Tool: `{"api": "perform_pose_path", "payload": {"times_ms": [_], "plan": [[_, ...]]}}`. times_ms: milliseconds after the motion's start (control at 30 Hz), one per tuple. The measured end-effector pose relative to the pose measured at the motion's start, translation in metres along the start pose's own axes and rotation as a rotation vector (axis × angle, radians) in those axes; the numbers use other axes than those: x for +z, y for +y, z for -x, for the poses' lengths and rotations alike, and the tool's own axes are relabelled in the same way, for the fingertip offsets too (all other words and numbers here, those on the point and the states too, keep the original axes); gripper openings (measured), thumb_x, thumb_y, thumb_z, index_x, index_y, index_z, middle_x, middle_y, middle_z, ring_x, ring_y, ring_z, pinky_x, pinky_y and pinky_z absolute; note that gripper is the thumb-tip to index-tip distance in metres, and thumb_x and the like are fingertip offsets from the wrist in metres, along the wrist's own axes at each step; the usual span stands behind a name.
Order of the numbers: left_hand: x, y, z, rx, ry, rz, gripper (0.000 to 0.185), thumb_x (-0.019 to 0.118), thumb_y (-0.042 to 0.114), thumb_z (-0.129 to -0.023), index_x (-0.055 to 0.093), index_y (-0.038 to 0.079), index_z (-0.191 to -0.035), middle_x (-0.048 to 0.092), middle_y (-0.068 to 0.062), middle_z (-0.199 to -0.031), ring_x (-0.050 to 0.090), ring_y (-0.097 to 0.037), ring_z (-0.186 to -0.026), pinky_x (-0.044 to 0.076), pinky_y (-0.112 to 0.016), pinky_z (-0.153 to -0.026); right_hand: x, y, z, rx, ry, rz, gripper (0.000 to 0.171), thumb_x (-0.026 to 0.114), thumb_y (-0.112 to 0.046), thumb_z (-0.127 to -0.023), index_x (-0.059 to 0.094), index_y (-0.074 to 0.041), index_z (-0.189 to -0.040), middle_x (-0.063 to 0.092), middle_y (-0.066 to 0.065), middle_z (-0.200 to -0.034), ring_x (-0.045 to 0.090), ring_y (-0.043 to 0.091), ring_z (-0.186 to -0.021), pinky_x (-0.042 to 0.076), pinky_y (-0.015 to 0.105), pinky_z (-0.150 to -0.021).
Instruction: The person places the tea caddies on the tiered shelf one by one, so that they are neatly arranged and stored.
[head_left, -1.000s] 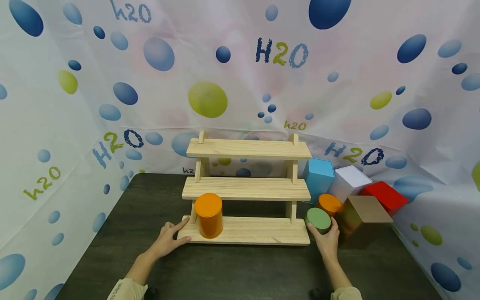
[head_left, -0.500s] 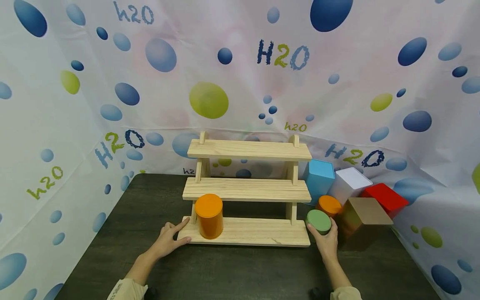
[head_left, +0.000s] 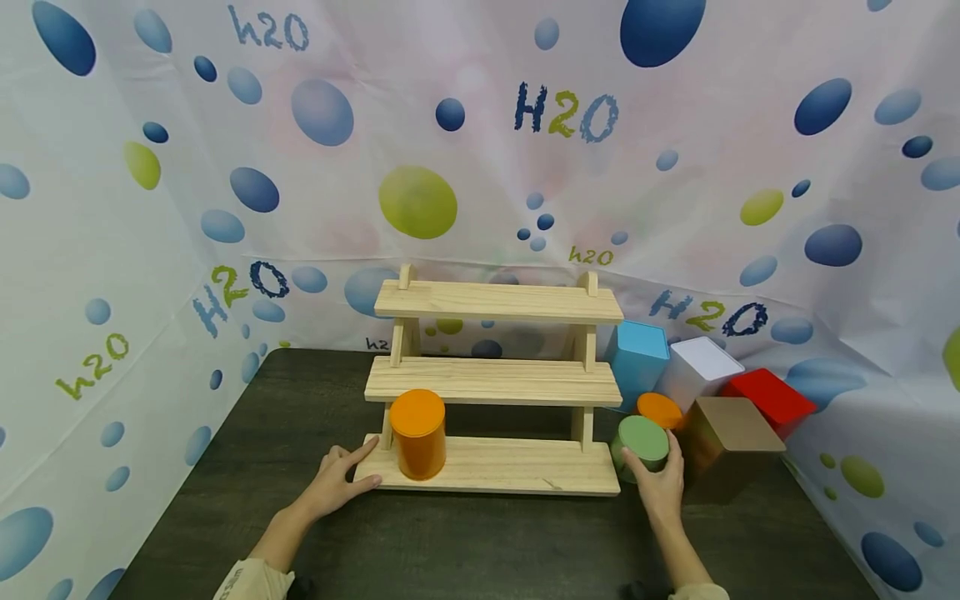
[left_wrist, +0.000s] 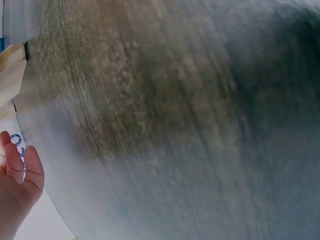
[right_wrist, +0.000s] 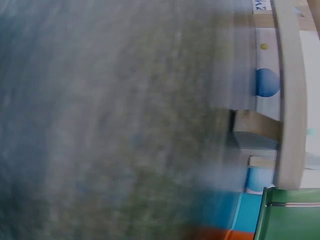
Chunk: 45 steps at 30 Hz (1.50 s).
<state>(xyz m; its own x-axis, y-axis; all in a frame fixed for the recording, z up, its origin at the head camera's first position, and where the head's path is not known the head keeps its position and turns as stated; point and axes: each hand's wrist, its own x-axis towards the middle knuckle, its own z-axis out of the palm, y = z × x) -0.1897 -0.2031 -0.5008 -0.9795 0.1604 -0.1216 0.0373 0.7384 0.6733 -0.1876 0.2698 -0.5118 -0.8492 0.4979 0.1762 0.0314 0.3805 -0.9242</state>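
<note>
A green cylindrical canister [head_left: 643, 438] stands by the right end of a three-tier wooden display shelf [head_left: 525, 467]. My right hand [head_left: 663, 492] grips it from the front, thumb on its left side and fingers on its right. In the right wrist view the green canister [right_wrist: 292, 220] fills the lower right corner; the hand itself is out of that picture. On the left, my left hand [head_left: 330, 483] touches the end of the bottom tier with extended thumb and forefinger. An orange canister [head_left: 417, 433] sits upright on that tier's left part.
Right of the shelf stand a blue box [head_left: 639, 358], a white box [head_left: 699, 367], a red box [head_left: 771, 398], a gold-brown box [head_left: 731, 446] and a second orange canister [head_left: 660, 410], close together. A patterned curtain [head_left: 480, 167] hangs behind the dark table [head_left: 480, 550].
The green canister has risen slightly and shifted a little right in my right hand, showing more of its side. My left hand has stayed at the shelf end.
</note>
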Motion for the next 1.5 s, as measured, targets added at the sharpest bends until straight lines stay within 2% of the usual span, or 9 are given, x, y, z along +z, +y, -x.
{"api": "perform_pose_path", "payload": {"times_ms": [300, 667, 767, 867, 967, 1067, 1200, 1400, 1500], "plan": [[0.000, 0.001, 0.000, 0.006, 0.005, 0.006, 0.073, 0.070, 0.034, -0.081, 0.039, 0.011, -0.142, 0.038, -0.010, -0.092, 0.030, -0.022, -0.083, 0.023, -0.032, -0.069, -0.009, -0.020, 0.002, -0.079, 0.039, -0.030, 0.079, 0.071, -0.016, -0.079, 0.028, -0.004, -0.145, 0.034, 0.029, -0.134, 0.034, 0.044, -0.120, 0.022, 0.062, -0.101], [0.001, -0.002, -0.001, 0.000, 0.004, 0.001, 0.073, 0.070, 0.036, -0.081, 0.039, 0.012, -0.143, 0.037, -0.010, -0.093, 0.030, -0.022, -0.084, 0.024, -0.032, -0.069, -0.008, -0.034, 0.006, -0.101, -0.028, -0.097, 0.079, 0.070, -0.009, -0.079, 0.028, -0.003, -0.145, 0.030, 0.025, -0.142, 0.030, 0.040, -0.127, 0.020, 0.061, -0.104], [0.001, -0.003, -0.001, -0.004, 0.004, -0.006, 0.073, 0.070, 0.036, -0.081, 0.039, 0.012, -0.142, 0.036, -0.009, -0.092, 0.030, -0.022, -0.084, 0.024, -0.032, -0.070, -0.004, -0.038, 0.010, -0.101, -0.067, -0.108, 0.078, 0.069, -0.007, -0.080, 0.027, -0.003, -0.145, 0.029, 0.022, -0.144, 0.032, 0.033, -0.125, 0.026, 0.052, -0.103], [0.001, -0.004, 0.000, -0.007, 0.005, -0.016, 0.072, 0.070, 0.037, -0.081, 0.040, 0.013, -0.142, 0.034, -0.008, -0.091, 0.029, -0.022, -0.084, 0.023, -0.033, -0.069, 0.000, -0.042, 0.015, -0.105, -0.109, -0.105, 0.077, 0.068, -0.005, -0.082, 0.026, -0.004, -0.146, 0.031, 0.019, -0.143, 0.038, 0.013, -0.116, 0.033, 0.025, -0.097], [0.001, -0.003, 0.000, -0.001, 0.009, -0.022, 0.071, 0.069, 0.037, -0.082, 0.040, 0.012, -0.142, 0.034, -0.008, -0.090, 0.028, -0.023, -0.084, 0.022, -0.033, -0.069, 0.004, -0.044, 0.018, -0.118, -0.142, -0.108, 0.077, 0.067, -0.002, -0.082, 0.025, -0.005, -0.147, 0.033, 0.017, -0.143, 0.035, -0.005, -0.107, 0.030, 0.007, -0.085], [0.001, -0.003, -0.001, 0.007, 0.016, -0.035, 0.070, 0.068, 0.037, -0.083, 0.040, 0.012, -0.142, 0.034, -0.009, -0.090, 0.028, -0.023, -0.084, 0.022, -0.033, -0.069, 0.009, -0.043, 0.022, -0.138, -0.172, -0.126, 0.078, 0.067, -0.001, -0.081, 0.024, -0.003, -0.146, 0.032, 0.018, -0.144, 0.032, -0.011, -0.107, 0.027, 0.002, -0.085], [0.001, -0.001, -0.001, 0.012, 0.024, -0.046, 0.067, 0.065, 0.037, -0.085, 0.040, 0.012, -0.142, 0.034, -0.010, -0.092, 0.028, -0.023, -0.085, 0.023, -0.033, -0.069, 0.017, -0.045, 0.027, -0.144, -0.237, -0.139, 0.078, 0.066, -0.001, -0.082, 0.023, -0.003, -0.147, 0.033, 0.018, -0.142, 0.035, -0.011, -0.106, 0.029, 0.003, -0.088], [0.004, 0.000, -0.004, 0.026, 0.066, -0.059, 0.062, 0.060, 0.037, -0.089, 0.040, 0.012, -0.142, 0.033, -0.009, -0.091, 0.028, -0.024, -0.085, 0.023, -0.032, -0.069, 0.034, -0.051, 0.039, -0.175, -0.325, -0.113, 0.077, 0.067, -0.003, -0.082, 0.024, -0.005, -0.147, 0.032, 0.021, -0.143, 0.034, -0.010, -0.105, 0.038, 0.037, -0.092], [0.008, -0.001, -0.007, 0.037, 0.092, -0.058, 0.062, 0.058, 0.039, -0.090, 0.039, 0.013, -0.143, 0.033, -0.009, -0.091, 0.028, -0.024, -0.085, 0.024, -0.032, -0.068, 0.043, -0.052, 0.044, -0.179, -0.346, -0.125, 0.078, 0.068, -0.003, -0.081, 0.025, -0.004, -0.146, 0.030, 0.021, -0.146, 0.031, -0.008, -0.109, 0.035, 0.044, -0.090]]}}
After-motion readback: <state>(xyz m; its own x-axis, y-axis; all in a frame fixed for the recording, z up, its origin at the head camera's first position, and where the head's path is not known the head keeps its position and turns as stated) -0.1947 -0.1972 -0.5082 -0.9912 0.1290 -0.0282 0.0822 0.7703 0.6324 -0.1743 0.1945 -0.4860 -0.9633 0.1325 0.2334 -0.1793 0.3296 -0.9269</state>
